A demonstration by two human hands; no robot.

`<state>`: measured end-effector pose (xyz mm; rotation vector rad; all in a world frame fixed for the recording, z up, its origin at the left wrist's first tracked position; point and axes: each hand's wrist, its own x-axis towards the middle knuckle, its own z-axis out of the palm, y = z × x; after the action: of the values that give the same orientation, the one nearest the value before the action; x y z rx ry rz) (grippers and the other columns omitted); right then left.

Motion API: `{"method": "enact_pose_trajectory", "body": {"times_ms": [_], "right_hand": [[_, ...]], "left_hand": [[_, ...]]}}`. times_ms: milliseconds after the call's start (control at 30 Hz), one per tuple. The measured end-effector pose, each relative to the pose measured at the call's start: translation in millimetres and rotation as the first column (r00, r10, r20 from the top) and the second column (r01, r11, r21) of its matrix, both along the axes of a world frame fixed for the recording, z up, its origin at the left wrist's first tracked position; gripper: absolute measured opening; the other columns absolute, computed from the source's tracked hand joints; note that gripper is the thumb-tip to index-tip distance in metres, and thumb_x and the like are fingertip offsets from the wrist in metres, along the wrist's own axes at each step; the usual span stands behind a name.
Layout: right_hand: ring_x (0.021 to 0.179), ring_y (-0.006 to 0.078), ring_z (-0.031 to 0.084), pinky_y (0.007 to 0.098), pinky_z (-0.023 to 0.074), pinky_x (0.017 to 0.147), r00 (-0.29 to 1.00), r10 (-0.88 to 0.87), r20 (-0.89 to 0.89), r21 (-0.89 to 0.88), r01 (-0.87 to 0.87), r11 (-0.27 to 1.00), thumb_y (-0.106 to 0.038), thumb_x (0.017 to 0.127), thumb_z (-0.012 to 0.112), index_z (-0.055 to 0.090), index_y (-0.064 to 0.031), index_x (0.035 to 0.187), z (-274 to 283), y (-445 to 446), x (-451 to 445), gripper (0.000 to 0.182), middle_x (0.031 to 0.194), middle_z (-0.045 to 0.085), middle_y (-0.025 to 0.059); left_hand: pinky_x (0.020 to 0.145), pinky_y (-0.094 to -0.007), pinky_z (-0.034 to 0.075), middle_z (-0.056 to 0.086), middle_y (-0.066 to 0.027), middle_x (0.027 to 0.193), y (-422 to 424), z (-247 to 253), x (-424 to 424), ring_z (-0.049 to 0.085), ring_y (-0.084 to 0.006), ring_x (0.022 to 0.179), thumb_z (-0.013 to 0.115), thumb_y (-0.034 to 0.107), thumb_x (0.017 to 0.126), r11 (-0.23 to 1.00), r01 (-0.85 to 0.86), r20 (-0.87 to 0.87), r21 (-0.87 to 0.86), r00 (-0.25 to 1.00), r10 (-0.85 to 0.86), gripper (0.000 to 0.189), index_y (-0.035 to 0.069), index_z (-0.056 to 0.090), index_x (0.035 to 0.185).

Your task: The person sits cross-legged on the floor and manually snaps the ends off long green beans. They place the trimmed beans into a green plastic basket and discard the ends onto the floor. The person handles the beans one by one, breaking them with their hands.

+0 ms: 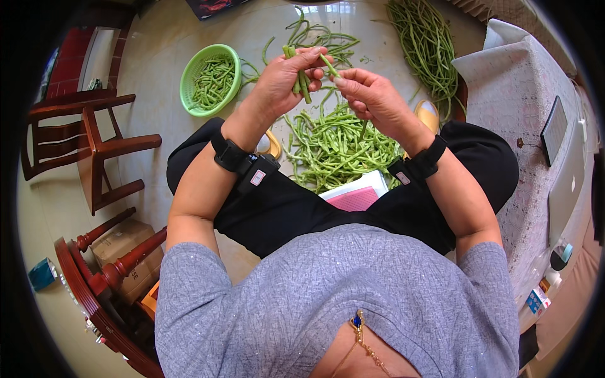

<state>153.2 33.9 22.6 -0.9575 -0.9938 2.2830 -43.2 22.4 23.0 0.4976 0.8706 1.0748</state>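
Note:
Several short lengths of green long bean (302, 85) lie bunched in my left hand (290, 78), its fingers closed round them. My right hand (371, 94) pinches a bean piece (329, 65) between thumb and fingers, and the far end of that piece reaches the fingertips of my left hand. Below both hands, a large heap of green beans (345, 146) spreads over the floor between my feet. Loose long beans (326, 40) lie on the tiles beyond my hands. A green plastic colander (185, 90) with short bean pieces in it stands to the left.
A big bundle of long beans (423, 47) lies at the upper right, beside a cloth-covered table (496, 94) bearing a laptop (567, 184) and a tablet (554, 130). Wooden chair (120, 146) at the left, cardboard box (127, 255) at lower left. A pink patterned sheet (354, 199) lies near my lap.

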Motion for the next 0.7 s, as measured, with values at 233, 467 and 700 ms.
{"method": "enact_pose_trajectory", "body": {"times_ms": [233,467,700], "right_hand": [[0.048,0.0026,0.035,0.0173,0.0244,0.04,0.986,-0.136,-0.095,-0.159,0.12,0.98,-0.018,0.087,0.059,0.056,-0.0057,0.089,-14.2,4.2,6.3,0.013,0.066,0.047,-0.0037],[0.047,0.0023,0.039,0.0173,0.0265,0.041,0.972,-0.229,-0.054,0.051,0.232,0.971,-0.018,0.085,0.061,0.059,-0.0053,0.082,-8.4,13.6,9.9,0.013,0.062,0.05,-0.0029],[0.052,0.0026,0.042,0.0193,0.0327,0.046,0.977,-0.133,0.165,0.655,-0.008,0.755,-0.019,0.086,0.06,0.06,-0.0042,0.081,-6.6,14.1,11.2,0.016,0.062,0.051,-0.0028]], "left_hand": [[0.05,-0.0199,0.04,0.061,-0.0096,0.096,-3.4,10.3,6.3,0.049,-0.0068,0.06,0.055,0.015,0.089,1.0,-0.004,-0.09,0.026,0.996,0.006,0.026,-0.002,0.053,0.108],[0.041,-0.0187,0.032,0.063,-0.01,0.09,-0.9,15.2,-0.6,0.041,-0.005,0.047,0.058,0.015,0.085,0.966,0.254,-0.245,-0.051,0.934,-0.259,0.023,0.001,0.056,0.103],[0.037,-0.0162,0.026,0.065,-0.0057,0.075,-1.6,28.0,8.4,0.037,-0.0013,0.042,0.061,0.026,0.086,0.915,0.401,-0.466,-0.028,0.805,-0.367,0.026,0.004,0.06,0.099]]}}
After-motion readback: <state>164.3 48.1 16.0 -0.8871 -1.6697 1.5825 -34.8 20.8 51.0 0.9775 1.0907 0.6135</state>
